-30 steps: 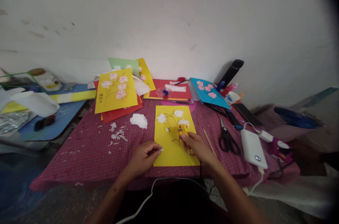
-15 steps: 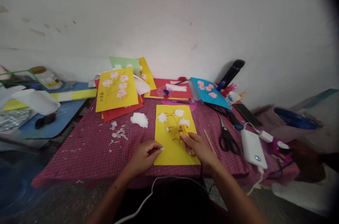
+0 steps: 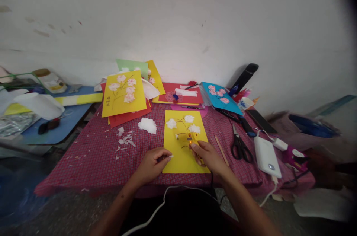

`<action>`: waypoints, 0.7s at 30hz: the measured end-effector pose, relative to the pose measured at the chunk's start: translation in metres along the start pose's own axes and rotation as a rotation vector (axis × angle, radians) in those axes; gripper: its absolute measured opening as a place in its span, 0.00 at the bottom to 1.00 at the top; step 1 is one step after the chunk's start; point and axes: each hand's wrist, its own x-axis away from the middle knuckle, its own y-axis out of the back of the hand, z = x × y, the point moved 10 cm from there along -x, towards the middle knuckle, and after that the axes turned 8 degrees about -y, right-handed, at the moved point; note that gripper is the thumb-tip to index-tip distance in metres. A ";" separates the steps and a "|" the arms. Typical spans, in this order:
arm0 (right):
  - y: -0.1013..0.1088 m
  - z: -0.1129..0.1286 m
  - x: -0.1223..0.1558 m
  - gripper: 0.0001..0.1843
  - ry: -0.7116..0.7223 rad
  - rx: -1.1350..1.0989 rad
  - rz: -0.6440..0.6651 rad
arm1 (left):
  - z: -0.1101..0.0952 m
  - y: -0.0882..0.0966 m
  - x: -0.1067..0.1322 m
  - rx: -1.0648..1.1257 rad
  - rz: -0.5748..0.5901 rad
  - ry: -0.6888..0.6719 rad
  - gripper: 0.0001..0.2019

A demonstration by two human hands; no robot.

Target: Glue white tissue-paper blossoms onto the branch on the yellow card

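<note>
A yellow card (image 3: pixel 182 154) with drawn branches and white tissue flowers lies on the red checked tablecloth (image 3: pixel 95 158) in front of me. My right hand (image 3: pixel 208 156) rests on the card, closed round a yellow glue gun (image 3: pixel 192 140) whose small light glows orange. Its tip points at the flowers. My left hand (image 3: pixel 153 163) sits at the card's left edge, fingers pinched on a tiny white tissue piece (image 3: pixel 169 156).
White tissue scraps (image 3: pixel 125 140) and a tissue wad (image 3: pixel 147 126) lie left of the card. Scissors (image 3: pixel 239 146), a wooden stick (image 3: pixel 221 144) and a white power bank (image 3: pixel 266 156) lie to the right. Finished cards, yellow (image 3: pixel 122 94) and blue (image 3: pixel 220 98), lean at the back wall.
Both hands stay almost still on the card. Only the view has shifted slightly.
</note>
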 end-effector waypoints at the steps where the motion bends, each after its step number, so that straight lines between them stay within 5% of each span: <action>1: -0.001 -0.001 0.000 0.25 0.000 0.002 0.002 | 0.000 0.000 0.000 0.000 0.000 -0.002 0.07; 21: -0.011 -0.019 -0.008 0.24 0.066 0.024 -0.016 | -0.002 0.000 -0.001 0.020 -0.004 -0.012 0.07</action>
